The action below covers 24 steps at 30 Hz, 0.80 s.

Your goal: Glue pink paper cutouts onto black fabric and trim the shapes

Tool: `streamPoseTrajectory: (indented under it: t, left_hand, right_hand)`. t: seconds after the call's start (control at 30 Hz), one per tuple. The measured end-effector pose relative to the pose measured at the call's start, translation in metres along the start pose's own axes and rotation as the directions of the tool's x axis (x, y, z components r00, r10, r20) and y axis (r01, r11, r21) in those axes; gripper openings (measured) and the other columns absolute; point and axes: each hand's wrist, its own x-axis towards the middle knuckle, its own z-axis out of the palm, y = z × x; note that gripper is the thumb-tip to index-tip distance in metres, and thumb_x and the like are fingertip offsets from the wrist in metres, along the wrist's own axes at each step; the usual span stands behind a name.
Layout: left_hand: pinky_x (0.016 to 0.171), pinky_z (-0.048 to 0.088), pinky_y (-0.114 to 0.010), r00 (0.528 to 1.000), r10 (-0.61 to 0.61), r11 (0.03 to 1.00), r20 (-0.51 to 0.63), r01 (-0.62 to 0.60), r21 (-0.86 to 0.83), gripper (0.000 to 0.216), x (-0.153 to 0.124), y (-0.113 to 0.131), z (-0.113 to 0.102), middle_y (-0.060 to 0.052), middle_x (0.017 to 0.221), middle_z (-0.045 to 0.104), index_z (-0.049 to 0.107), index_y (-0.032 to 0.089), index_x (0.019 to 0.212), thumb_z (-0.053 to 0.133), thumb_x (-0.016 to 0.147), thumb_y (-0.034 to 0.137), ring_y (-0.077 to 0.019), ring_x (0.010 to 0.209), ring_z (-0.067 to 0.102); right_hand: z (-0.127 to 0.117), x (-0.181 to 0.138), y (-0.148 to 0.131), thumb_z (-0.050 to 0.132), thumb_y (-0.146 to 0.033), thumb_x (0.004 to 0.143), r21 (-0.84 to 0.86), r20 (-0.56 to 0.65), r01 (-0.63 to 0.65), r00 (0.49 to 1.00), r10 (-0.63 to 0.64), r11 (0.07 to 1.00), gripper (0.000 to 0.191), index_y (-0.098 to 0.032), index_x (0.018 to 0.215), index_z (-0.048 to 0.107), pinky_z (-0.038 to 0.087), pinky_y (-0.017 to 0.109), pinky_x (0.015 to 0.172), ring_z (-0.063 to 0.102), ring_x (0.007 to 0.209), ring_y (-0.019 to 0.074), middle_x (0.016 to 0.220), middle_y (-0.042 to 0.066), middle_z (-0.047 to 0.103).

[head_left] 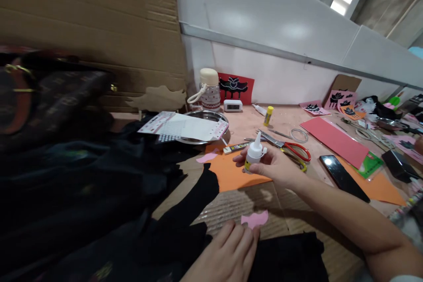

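My right hand (276, 166) is closed around a small white glue bottle (254, 153) with a pointed nozzle, held upright above an orange paper sheet (229, 172). My left hand (228, 253) lies flat with fingers stretched out on black fabric (185, 211), its fingertips touching a small pink paper cutout (254, 219). Another pink cutout (207, 157) lies at the orange sheet's far left corner. The table surface here is corrugated cardboard (238, 205).
Red-handled scissors (291, 147), a yellow glue stick (269, 116), a black phone (343, 177), a pink sheet (335, 140) and a metal bowl (203, 119) under papers lie beyond. A water bottle (209, 90) and small clock (233, 105) stand by the wall. A dark bag (46, 97) fills the left.
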Motion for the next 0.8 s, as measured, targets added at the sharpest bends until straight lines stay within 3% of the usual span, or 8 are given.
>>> streamPoseTrajectory:
  t: [0.2,0.4,0.6,0.8]
  left_hand:
    - [0.103,0.043,-0.037,1.000,-0.015,1.000,0.001,0.015,-0.004,0.060,0.004,-0.002,-0.001,-0.012,0.115,0.079,0.070,0.010,0.134,0.053,0.104,0.058,-0.0268,0.107,0.066]
    - [0.104,0.043,-0.037,0.999,-0.016,0.999,0.047,0.018,-0.039,0.064,0.003,-0.001,-0.007,-0.014,0.121,0.078,0.070,0.009,0.134,0.055,0.102,0.063,-0.0273,0.112,0.066]
    - [0.102,0.043,-0.037,0.999,-0.040,0.999,0.015,0.040,-0.013,0.066,0.004,0.001,-0.012,-0.011,0.115,0.081,0.075,0.011,0.127,0.056,0.099,0.068,-0.0272,0.107,0.069]
    - [0.104,0.042,-0.038,0.999,-0.043,0.999,-0.008,0.043,-0.010,0.065,0.007,0.002,-0.014,-0.011,0.122,0.080,0.075,0.011,0.126,0.053,0.101,0.067,-0.0275,0.111,0.067]
  right_hand:
    - [-0.001,-0.005,-0.001,0.091,-0.039,0.078,-0.038,-0.021,-0.003,1.000,0.002,0.999,0.037,-0.023,0.106,0.074,0.053,0.048,0.109,0.074,0.117,0.0242,0.119,0.007,0.080]
    - [-0.001,-0.007,-0.001,0.090,-0.037,0.077,-0.111,-0.026,-0.025,0.999,0.022,0.994,0.035,-0.023,0.105,0.075,0.057,0.044,0.100,0.075,0.111,0.0239,0.119,0.008,0.080]
    - [0.001,-0.008,0.008,0.090,-0.042,0.076,0.049,0.019,-0.105,0.994,0.105,0.993,0.043,-0.020,0.110,0.074,0.058,0.039,0.096,0.078,0.100,0.0206,0.112,0.008,0.081]
    - [0.005,-0.011,0.007,0.090,-0.046,0.076,0.097,0.086,-0.155,0.985,0.147,0.983,0.044,-0.018,0.105,0.071,0.059,0.034,0.085,0.078,0.086,0.0178,0.101,0.007,0.081]
